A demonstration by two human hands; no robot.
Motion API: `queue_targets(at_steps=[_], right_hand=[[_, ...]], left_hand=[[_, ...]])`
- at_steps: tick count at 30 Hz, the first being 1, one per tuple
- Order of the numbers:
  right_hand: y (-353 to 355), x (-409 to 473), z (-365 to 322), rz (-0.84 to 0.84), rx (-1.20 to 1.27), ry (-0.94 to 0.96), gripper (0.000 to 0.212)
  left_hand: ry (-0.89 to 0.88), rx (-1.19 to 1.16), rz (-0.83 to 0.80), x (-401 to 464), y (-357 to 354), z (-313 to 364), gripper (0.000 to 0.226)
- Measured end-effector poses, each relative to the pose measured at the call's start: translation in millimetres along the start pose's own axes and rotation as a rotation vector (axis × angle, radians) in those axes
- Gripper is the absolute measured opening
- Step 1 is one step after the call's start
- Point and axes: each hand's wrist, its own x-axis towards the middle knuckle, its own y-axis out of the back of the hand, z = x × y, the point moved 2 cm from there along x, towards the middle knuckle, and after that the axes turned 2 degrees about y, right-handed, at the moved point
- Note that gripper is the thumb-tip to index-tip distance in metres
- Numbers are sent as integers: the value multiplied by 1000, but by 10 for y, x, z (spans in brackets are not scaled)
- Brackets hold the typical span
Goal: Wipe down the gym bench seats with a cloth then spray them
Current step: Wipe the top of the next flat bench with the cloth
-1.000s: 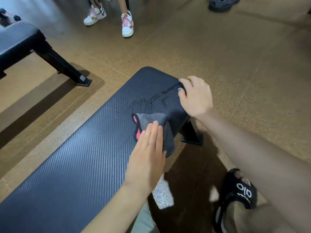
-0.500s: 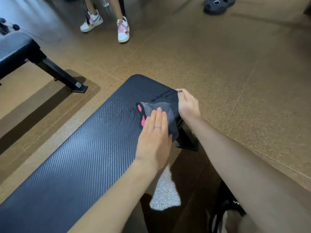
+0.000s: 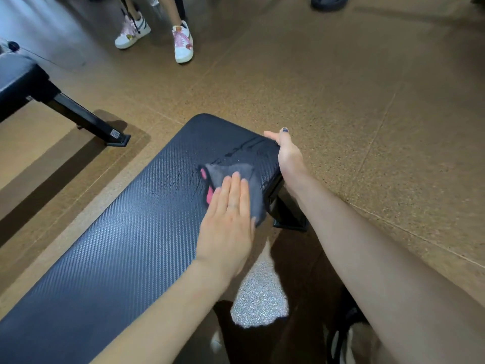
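Since half a second back, both hands sit about where they were; my view has tipped down a little, so the weight plate at the top edge is nearly out of shot. Left hand (image 3: pixel 228 211) lies flat, fingers together, pressing the cloth (image 3: pixel 236 177) onto the bench (image 3: pixel 126 232) near its far right corner. Cloth is dark grey with pink trim on its left edge; its near end droops over the bench's right side. Right hand (image 3: pixel 287 151) is open, palm against the bench's right edge at the far corner, thumb up, gripping nothing that I can see. Wet streaks (image 3: pixel 181 177) mark the pad left of the cloth. Bench leg (image 3: pixel 287 214) shows below the corner. Second bench (image 3: pixel 23 82) stands far left. Someone's sneakers (image 3: pixel 157 35) at the top.
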Motion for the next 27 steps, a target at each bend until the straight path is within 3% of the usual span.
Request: queue_targets(at_steps=[6, 9, 13, 15, 21, 23, 27], right_hand=[[135, 66, -34, -59, 61, -64, 57], [108, 20, -33, -52, 50, -63, 57], [85, 22, 6, 9, -26, -45, 56], [82, 58, 36, -7, -28, -39, 56], [61, 100, 102, -69, 74, -31, 63], [81, 15, 13, -22, 125, -24, 55], [220, -257, -220, 322, -64, 130, 45]], left_hand=[[49, -128, 83, 718, 61, 215, 74], [31, -134, 87, 399, 46, 129, 74], [-84, -23, -26, -467, 15, -40, 64], [-93, 5, 25, -635, -21, -102, 64], [-1, -31, 97, 301, -68, 140, 76], [28, -37, 67, 576, -49, 230, 76], [32, -94, 36, 658, 30, 210, 79]])
